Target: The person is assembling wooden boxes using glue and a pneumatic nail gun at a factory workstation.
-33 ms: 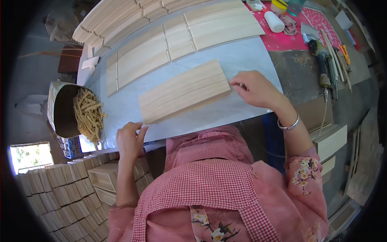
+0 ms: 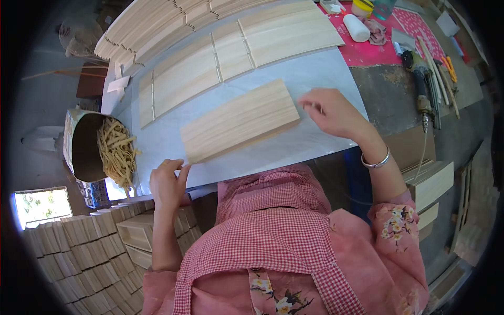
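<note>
A pale rectangular wooden piece [image 2: 240, 119], thick like a shallow closed box, lies at a slant on the light-coloured tabletop [image 2: 157, 152]. At its near left corner is my left hand [image 2: 167, 184], thumb and forefinger apart, fingertips at or very close to the wood. My right hand [image 2: 333, 113], with a silver bangle on the wrist, hovers just off the right end with its fingers curled in. Whether something small sits between those fingers is hidden. Behind the piece lie flat grooved wooden panels [image 2: 184, 76].
Stacked grooved boards [image 2: 157, 26] fill the far edge. A tin [image 2: 84, 144] of curled tan strips [image 2: 116, 152] stands at the left. On the right are a power tool [image 2: 420, 84], a white bottle [image 2: 356, 28] and thin sticks [image 2: 438, 79]. Wooden boxes [image 2: 84, 252] are stacked lower left.
My right hand has lifted slightly away from the wooden piece's right end, its fingertips a little farther back. My left hand and the piece have barely moved.
</note>
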A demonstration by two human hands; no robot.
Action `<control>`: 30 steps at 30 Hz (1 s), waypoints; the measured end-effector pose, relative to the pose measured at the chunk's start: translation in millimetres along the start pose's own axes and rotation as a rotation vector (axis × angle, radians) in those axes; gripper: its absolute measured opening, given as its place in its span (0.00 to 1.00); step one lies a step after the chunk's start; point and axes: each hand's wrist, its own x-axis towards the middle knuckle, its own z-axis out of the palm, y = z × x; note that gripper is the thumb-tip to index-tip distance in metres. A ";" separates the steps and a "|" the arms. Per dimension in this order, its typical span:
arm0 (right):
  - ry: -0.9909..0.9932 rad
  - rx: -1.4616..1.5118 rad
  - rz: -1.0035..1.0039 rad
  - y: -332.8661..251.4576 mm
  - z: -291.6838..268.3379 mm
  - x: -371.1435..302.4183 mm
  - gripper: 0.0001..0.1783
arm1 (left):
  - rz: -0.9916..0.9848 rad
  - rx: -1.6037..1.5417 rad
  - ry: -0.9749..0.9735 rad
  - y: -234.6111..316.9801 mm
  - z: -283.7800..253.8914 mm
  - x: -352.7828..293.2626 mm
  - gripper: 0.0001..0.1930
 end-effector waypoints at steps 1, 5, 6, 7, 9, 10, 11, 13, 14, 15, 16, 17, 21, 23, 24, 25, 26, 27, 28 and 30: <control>0.082 0.073 0.066 0.3 1.0 6.0 0.04 | 0.053 0.031 0.003 15.9 -7.2 10.2 0.09; 0.288 0.234 0.199 -4.8 17.4 24.6 0.06 | 0.381 -0.033 0.003 81.7 8.3 51.5 0.18; 0.338 0.238 0.195 -4.5 28.4 28.9 0.06 | 0.401 -0.079 -0.059 98.7 17.1 61.4 0.21; 0.386 0.240 0.193 -3.9 38.0 32.6 0.07 | 0.447 -0.091 -0.059 111.8 28.9 72.8 0.21; 0.433 0.243 0.196 -2.4 47.2 37.7 0.07 | 0.491 -0.105 -0.065 122.9 48.2 90.3 0.21; 0.420 0.227 0.205 -2.7 49.5 38.4 0.07 | 0.486 -0.131 -0.098 125.6 55.5 96.7 0.22; 0.407 0.208 0.217 -2.3 52.0 38.4 0.06 | 0.482 -0.160 -0.131 126.7 63.5 102.9 0.22; 0.381 0.174 0.239 -2.8 55.7 39.5 0.05 | 0.471 -0.214 -0.199 125.8 74.1 110.5 0.23; 0.380 0.174 0.244 -3.0 56.7 39.4 0.05 | 0.472 -0.216 -0.203 124.9 78.2 111.5 0.23; 0.399 0.192 0.243 -3.5 57.5 39.6 0.05 | 0.466 -0.253 -0.199 123.9 81.8 112.2 0.23; 0.418 0.211 0.241 -4.2 58.3 40.0 0.04 | 0.459 -0.288 -0.195 123.1 84.6 112.8 0.23; 0.436 0.230 0.239 -5.1 59.2 40.7 0.03 | 0.452 -0.324 -0.191 122.2 87.0 113.3 0.23; 0.476 0.252 0.269 -6.6 63.6 41.2 0.02 | 0.436 -0.376 -0.182 123.4 91.6 114.9 0.24; 0.506 0.249 0.300 -8.3 65.7 41.2 0.02 | 0.436 -0.394 -0.176 125.1 93.4 115.9 0.24; 0.500 0.222 0.296 -10.1 65.4 41.7 0.01 | 0.436 -0.414 -0.173 127.1 95.0 116.1 0.24; 0.494 0.193 0.294 -11.2 63.7 41.0 0.02 | 0.439 -0.416 -0.165 125.3 94.5 116.4 0.24; 0.487 0.171 0.295 -9.6 57.5 36.7 0.02 | 0.441 -0.417 -0.155 122.5 93.2 115.9 0.24; 0.400 0.212 0.280 -8.2 50.8 32.5 0.04 | 0.443 -0.420 -0.147 121.0 92.7 115.7 0.24; 0.313 0.251 0.268 -6.2 44.1 29.1 0.06 | 0.446 -0.425 -0.138 123.2 94.3 115.9 0.24; 0.470 -0.063 0.156 22.4 13.2 11.9 0.18 | 0.434 -0.433 -0.132 122.9 93.8 113.9 0.23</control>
